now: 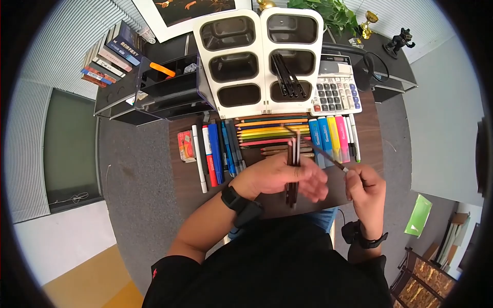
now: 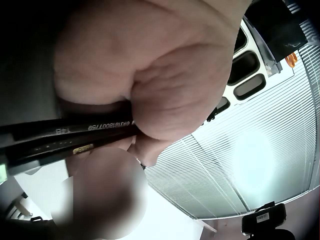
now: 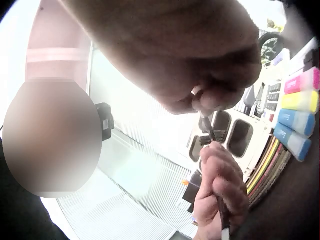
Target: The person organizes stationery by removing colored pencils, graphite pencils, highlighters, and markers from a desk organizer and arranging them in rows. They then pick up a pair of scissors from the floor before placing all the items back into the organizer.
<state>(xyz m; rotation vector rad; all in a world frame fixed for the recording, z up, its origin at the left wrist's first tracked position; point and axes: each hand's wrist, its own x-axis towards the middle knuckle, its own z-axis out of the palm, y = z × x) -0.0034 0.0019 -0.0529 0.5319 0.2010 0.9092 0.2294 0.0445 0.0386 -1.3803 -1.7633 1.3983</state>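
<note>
My left hand (image 1: pixel 264 175) grips a bundle of several dark pencils (image 1: pixel 291 196), held upright between thumb and palm over the near part of the table. Light lettering and digits show along the dark barrels (image 2: pixel 75 131) in the left wrist view. To the right, my right hand (image 1: pixel 368 189) pinches one slim dark pencil (image 1: pixel 324 153) by its lower end between thumb and fingers. This pencil slants up and left, and its far end comes near the tops of the bundle. In the right wrist view the left hand (image 3: pixel 222 182) is just beyond the right fingertips.
Behind my hands lies a row of colored pencils (image 1: pixel 267 130). Markers and pens (image 1: pixel 213 154) lie left, highlighters (image 1: pixel 328 136) right. At the back, a white organizer (image 1: pixel 264 61) with dark compartments has several black pencils (image 1: pixel 288 77) on it; a calculator (image 1: pixel 336 92) is beside it.
</note>
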